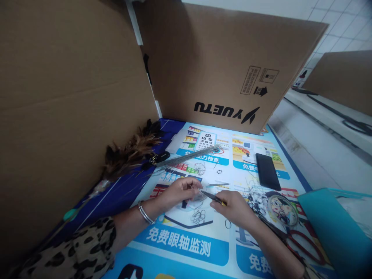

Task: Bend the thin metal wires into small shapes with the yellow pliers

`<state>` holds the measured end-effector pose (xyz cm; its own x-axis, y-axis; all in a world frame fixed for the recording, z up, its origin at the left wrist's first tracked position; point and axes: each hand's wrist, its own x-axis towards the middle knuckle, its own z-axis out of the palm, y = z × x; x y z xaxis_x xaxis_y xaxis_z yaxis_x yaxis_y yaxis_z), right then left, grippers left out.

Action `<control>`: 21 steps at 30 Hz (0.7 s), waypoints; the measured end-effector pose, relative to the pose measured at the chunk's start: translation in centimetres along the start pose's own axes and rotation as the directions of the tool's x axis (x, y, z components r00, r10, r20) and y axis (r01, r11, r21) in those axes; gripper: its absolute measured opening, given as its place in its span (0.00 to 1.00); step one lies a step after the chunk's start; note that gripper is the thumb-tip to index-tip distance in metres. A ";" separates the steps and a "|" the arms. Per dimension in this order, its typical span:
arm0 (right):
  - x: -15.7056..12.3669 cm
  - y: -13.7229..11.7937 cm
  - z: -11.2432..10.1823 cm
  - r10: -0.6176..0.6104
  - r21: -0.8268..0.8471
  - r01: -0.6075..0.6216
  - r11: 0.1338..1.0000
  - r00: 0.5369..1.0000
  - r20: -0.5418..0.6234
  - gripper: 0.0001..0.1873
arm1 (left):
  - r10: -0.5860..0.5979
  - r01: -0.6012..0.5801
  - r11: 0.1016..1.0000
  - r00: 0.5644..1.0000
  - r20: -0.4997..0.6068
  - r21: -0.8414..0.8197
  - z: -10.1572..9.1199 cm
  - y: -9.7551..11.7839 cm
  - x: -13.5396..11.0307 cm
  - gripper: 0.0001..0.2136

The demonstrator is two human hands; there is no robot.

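My right hand (234, 206) is closed around slim pliers (210, 196) with dark jaws and a yellow-and-black handle, aimed left. Their tip meets the fingertips of my left hand (184, 189), which pinch a thin wire, barely visible. Just beyond the pliers lie a few short straight wires (218, 185). Below my left hand sits a small tangle of bent wire (198, 217). A long bundle of straight wires (188, 156) stretches across the sheet farther back. To the right of the right hand is a pile of dark wire pieces (255, 197).
A black phone (267, 171) lies at the right, near a round tin with a cartoon face (281, 209) and red-handled scissors (306, 246). A teal box (334, 228) stands at the right edge. Brown feathers (130, 151) lie against the left cardboard wall (72, 97); another cardboard panel (221, 69) stands behind.
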<state>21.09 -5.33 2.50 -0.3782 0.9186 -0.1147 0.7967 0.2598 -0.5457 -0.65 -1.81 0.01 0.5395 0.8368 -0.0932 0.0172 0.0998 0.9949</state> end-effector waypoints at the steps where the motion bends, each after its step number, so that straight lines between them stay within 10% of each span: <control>1: 0.0 0.0 0.0 -0.002 -0.007 0.002 1.000 1.000 0.000 0.16 | 0.000 0.000 1.000 1.000 0.008 -0.011 0.0 0.0 0.0 0.10; 21: 0.0 0.0 0.5 -0.024 -0.057 0.024 0.998 1.000 -0.010 0.15 | -0.060 0.063 0.998 0.994 0.089 -0.031 -0.1 -0.6 0.0 0.09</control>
<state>20.83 -5.48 2.13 -0.3926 0.9150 -0.0927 0.8129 0.2981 -0.5003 -0.72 -1.77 -0.56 0.6100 0.7782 -0.1492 0.0254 0.1691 0.9853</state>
